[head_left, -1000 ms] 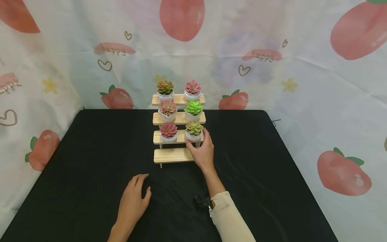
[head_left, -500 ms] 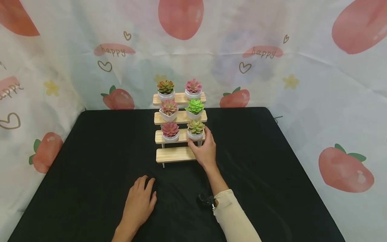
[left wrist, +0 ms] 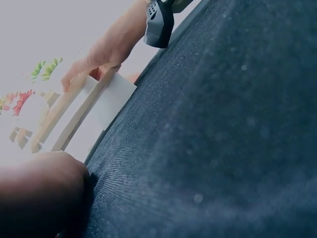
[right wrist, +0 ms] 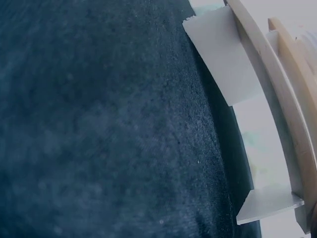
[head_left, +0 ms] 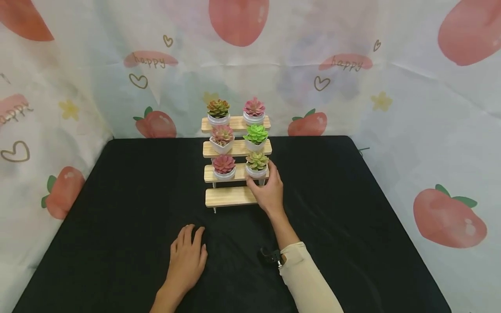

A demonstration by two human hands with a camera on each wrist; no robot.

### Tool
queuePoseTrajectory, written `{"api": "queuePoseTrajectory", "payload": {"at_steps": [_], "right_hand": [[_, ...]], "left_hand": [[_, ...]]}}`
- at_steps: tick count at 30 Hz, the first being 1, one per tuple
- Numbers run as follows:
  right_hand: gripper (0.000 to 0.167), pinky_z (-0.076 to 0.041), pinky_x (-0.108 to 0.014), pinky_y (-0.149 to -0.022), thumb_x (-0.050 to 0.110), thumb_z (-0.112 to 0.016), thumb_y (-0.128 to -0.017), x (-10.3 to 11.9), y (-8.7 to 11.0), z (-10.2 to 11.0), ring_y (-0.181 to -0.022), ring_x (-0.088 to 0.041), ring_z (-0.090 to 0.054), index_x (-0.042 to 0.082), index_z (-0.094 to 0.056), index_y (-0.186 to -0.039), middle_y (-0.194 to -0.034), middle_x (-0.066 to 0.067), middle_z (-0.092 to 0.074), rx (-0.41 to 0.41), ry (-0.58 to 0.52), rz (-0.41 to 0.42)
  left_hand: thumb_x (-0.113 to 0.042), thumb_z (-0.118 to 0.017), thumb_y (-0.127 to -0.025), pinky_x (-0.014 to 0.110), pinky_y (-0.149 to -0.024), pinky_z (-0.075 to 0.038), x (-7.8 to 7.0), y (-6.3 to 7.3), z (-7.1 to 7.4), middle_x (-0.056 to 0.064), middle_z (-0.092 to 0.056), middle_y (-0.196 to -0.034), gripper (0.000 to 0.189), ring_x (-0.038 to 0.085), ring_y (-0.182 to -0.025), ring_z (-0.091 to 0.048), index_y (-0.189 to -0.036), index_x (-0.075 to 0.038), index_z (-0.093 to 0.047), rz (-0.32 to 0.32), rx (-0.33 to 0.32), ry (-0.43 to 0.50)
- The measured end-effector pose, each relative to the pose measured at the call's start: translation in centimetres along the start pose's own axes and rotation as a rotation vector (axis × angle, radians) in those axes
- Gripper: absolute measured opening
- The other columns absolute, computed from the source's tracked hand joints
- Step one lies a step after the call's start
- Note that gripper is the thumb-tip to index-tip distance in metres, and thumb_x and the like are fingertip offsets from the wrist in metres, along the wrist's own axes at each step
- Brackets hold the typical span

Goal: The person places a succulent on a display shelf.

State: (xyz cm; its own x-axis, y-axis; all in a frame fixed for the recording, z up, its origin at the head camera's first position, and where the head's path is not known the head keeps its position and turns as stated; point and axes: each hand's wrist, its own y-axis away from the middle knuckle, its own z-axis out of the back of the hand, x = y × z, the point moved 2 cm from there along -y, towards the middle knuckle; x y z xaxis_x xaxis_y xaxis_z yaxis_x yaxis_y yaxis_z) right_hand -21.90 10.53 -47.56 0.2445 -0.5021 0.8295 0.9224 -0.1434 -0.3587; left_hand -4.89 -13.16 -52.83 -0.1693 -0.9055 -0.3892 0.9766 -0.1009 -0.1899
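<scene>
A wooden tiered plant stand (head_left: 231, 197) holds several small potted succulents, two to a shelf on its upper shelves. My right hand (head_left: 271, 191) reaches over the stand's right end, thumb and fingers pinching the white pot of a yellow-green succulent (head_left: 257, 161) on the second shelf from the bottom. Left of that pot sits a dark pink succulent (head_left: 224, 165). My left hand (head_left: 187, 261) rests on the black cloth in front of the stand, fingers relaxed, holding nothing. The left wrist view also catches the right hand (left wrist: 101, 57) at the stand; the right wrist view shows only shelf edges and supports.
Higher on the stand are a bright green succulent (head_left: 256, 134), a pink one in an angular pot (head_left: 222, 148), and two more on top. The bottom shelf bears no pot. A patterned curtain (head_left: 250, 78) hangs behind the black-covered table (head_left: 137, 195).
My left hand has shifted slightly to the right on the cloth, its fingers a little more spread. My right hand stays at the same pot. The head view has shifted a little.
</scene>
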Motion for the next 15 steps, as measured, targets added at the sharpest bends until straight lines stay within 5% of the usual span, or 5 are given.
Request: {"api": "queuePoseTrajectory", "payload": {"at_steps": [8,15], "right_hand": [[0.085,-0.046,-0.048,-0.102,0.039,-0.082,-0.085,-0.2,0.5,0.0,-0.131,-0.027,-0.052,0.006,-0.043,-0.153,-0.146,-0.014,-0.052,-0.008,-0.006,-0.011],[0.088,-0.045,-0.048,-0.104,0.039,-0.081,-0.086,-0.3,1.0,-0.3,-0.134,-0.027,-0.049,0.006,-0.04,-0.156,-0.149,-0.015,-0.049,0.025,0.001,-0.023]], "left_hand": [[-0.021,-0.059,-0.102,0.065,-0.104,-0.035,0.1,-0.1,0.3,0.024,-0.044,-0.146,0.043,0.043,-0.14,-0.035,-0.141,-0.002,-0.057,-0.01,0.036,-0.039],[-0.021,-0.075,-0.094,0.059,-0.094,-0.046,0.3,-1.2,1.8,0.022,-0.053,-0.131,0.041,0.042,-0.123,-0.05,-0.13,-0.004,-0.065,-0.074,0.034,-0.116]]}}
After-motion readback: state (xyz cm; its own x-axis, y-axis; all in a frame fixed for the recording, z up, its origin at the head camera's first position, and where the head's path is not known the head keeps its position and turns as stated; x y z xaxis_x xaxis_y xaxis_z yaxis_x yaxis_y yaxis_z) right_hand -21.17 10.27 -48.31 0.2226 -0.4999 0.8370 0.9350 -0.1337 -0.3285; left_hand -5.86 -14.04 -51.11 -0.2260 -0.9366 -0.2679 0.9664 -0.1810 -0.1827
